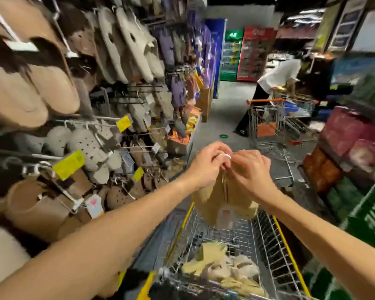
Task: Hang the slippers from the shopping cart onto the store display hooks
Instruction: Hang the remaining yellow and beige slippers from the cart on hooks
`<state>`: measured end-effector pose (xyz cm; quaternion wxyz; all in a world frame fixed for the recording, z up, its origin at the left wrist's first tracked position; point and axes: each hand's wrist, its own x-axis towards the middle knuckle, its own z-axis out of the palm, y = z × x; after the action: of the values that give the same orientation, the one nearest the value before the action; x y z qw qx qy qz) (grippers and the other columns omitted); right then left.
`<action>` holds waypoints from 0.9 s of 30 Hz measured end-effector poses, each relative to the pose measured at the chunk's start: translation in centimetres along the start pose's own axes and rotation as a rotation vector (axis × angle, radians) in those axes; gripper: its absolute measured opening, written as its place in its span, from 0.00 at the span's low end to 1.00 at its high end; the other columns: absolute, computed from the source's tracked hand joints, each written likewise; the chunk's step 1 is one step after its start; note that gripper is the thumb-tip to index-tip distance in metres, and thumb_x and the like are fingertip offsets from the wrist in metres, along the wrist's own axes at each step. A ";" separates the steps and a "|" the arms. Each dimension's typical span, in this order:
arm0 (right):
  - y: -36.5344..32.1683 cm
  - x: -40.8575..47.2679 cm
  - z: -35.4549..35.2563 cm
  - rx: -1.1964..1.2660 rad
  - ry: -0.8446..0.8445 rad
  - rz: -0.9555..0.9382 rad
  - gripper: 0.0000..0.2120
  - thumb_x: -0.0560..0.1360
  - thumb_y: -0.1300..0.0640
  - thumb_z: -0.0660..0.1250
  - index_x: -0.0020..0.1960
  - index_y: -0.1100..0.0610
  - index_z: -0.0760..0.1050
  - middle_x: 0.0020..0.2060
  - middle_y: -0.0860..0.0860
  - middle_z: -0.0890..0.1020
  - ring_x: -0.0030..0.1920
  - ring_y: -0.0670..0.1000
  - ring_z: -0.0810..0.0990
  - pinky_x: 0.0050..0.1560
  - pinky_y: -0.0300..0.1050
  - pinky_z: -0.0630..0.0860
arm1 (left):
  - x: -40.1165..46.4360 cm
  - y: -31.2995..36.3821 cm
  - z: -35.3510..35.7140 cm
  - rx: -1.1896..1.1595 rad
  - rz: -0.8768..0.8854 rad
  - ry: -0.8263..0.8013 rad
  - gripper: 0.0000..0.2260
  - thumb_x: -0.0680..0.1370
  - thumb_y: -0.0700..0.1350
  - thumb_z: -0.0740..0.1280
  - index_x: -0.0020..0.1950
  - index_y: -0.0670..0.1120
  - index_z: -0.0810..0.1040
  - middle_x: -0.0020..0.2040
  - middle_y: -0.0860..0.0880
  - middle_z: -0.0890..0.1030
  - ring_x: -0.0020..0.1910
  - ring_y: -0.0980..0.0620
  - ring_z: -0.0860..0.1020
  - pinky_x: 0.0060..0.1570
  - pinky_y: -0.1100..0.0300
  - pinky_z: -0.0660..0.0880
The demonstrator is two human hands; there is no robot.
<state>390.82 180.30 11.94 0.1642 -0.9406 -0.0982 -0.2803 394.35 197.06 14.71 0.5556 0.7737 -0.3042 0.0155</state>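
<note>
While hanging lengthwise, toes down: tan slippers (223,200), hanger (224,156) pinched by both hands (230,167).

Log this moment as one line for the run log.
step: fitting hanger | left hand: pinches white hanger | right hand: holds tan slippers | place: above cart | hung: not yet

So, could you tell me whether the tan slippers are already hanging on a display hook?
No, both hands hold the tan slippers above the cart.
</note>
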 end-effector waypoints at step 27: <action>-47.5 -15.9 -32.9 0.800 -0.211 -0.545 0.15 0.80 0.43 0.64 0.45 0.50 0.85 0.34 0.47 0.84 0.37 0.46 0.82 0.45 0.52 0.80 | -49.1 40.2 -15.0 0.830 -0.053 1.020 0.13 0.85 0.53 0.58 0.49 0.51 0.80 0.44 0.52 0.78 0.44 0.57 0.77 0.46 0.54 0.75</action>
<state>348.31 210.86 41.03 0.4224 -0.7671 -0.4569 -0.1565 339.45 224.41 36.90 0.2857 0.8266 0.0478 0.4825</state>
